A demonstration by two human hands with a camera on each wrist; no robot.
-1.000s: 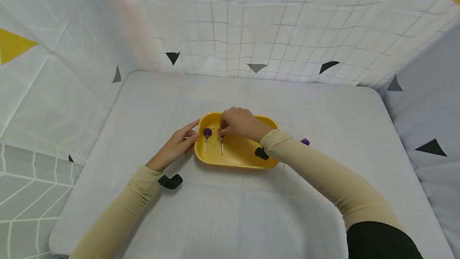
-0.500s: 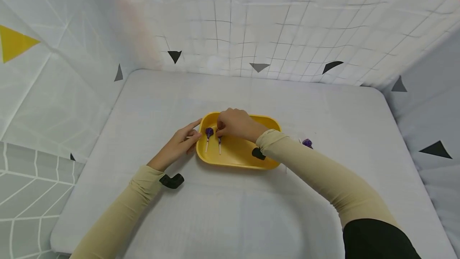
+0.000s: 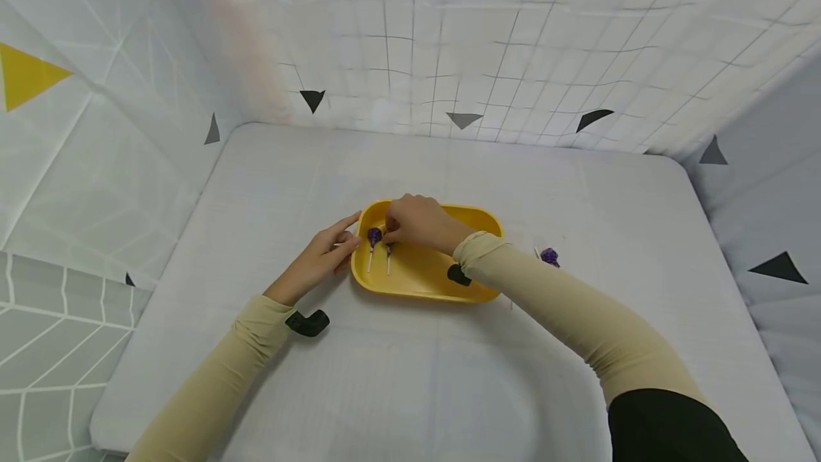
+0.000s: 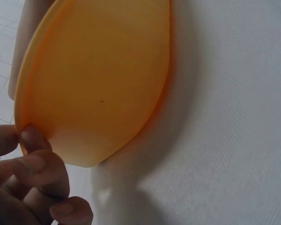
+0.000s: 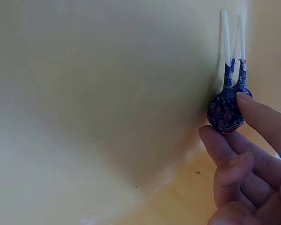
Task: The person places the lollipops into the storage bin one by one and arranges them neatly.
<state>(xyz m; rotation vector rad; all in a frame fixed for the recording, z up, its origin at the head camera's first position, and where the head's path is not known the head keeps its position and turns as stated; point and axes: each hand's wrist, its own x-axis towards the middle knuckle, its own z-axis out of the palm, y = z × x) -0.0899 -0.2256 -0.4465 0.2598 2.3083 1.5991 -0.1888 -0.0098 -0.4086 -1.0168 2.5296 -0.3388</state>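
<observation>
A shallow yellow tray (image 3: 420, 280) sits mid-table. My left hand (image 3: 321, 252) holds its left end, pinching the rim in the left wrist view. Over the tray, my right hand (image 3: 420, 223) pinches a purple-wrapped lollipop (image 5: 222, 112) by its round head between thumb and fingers. Its white stick points toward the near side of the tray. Close to its left lies a second purple lollipop (image 3: 375, 235), stick also toward the near side. In the right wrist view the two overlap, their sticks side by side. The right fingertips are partly hidden in the head view.
On the white table (image 3: 385, 391), right of the tray, another purple lollipop (image 3: 549, 257) shows partly behind the right sleeve (image 3: 545, 291). White sheets with grid lines and coloured triangles stand at the back and sides.
My right hand has shifted slightly left with its lollipop, bringing it nearer the lollipop at the tray's left end. My left hand keeps its place on the rim.
</observation>
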